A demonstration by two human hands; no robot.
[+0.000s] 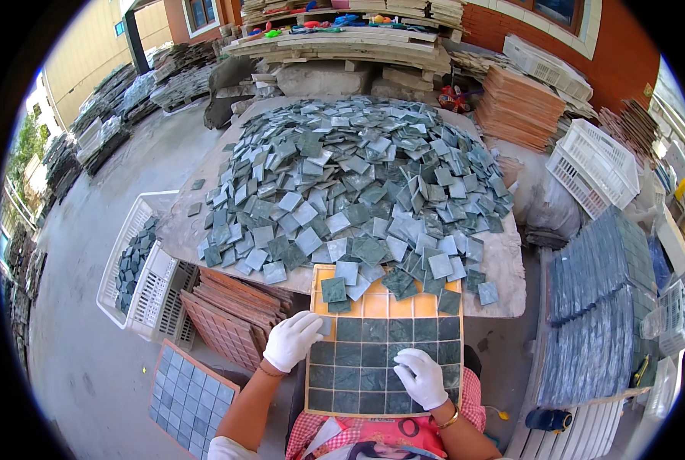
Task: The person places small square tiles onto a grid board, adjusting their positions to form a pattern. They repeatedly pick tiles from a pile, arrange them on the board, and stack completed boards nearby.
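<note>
A yellow grid tray [375, 305] leans from the stone table's edge to my lap. Its lower rows hold dark green square stone tiles [373, 356]; bare slots show along its upper part. In a white glove, my left hand [291, 342] pinches a lighter grey tile [326, 326] at the tray's left edge, partly hidden by the fingers. My right hand [421, 379], also gloved, hovers over or rests on the set tiles at the right, fingers loosely bent and apart, with nothing visible in them. Several loose tiles [346, 272] lie over the tray's top end.
A big heap of loose tiles [342, 184] covers the stone table [503, 264]. At left stand a white crate [158, 295] of small tiles, brown trays [231, 307] and a filled tile sheet [191, 399]. Wrapped tile stacks [591, 322] stand on a pallet at right.
</note>
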